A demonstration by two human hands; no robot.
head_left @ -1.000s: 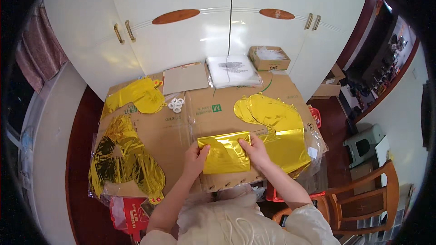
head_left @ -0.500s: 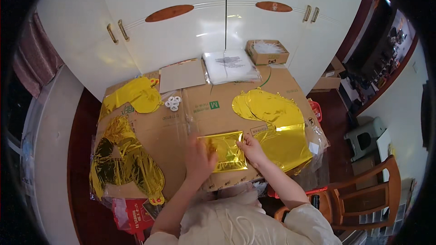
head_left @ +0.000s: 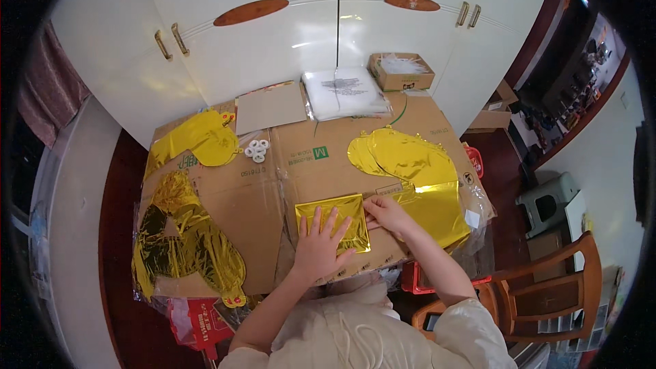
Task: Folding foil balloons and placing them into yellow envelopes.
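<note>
A folded gold foil balloon lies as a flat rectangle near the front of the cardboard-covered table. My left hand rests palm down on it, fingers spread over its left and middle part. At its right edge my right hand is closed, thumb and fingers pinching the foil's side; the fingertips are partly hidden. Right of that hand lie several flat gold foil balloons, overlapping in a pile. More gold foil lies on the left: a crinkled balloon in front and a smoother one behind.
White rings lie in a small cluster left of centre. Along the back are a grey board, a stack of clear plastic bags and a small box of clear strips. A wooden chair stands at the right.
My left hand has gone from a blurred position at the folded foil's left edge to lying flat on top. The right hand has shifted slightly right, staying at the right edge.
</note>
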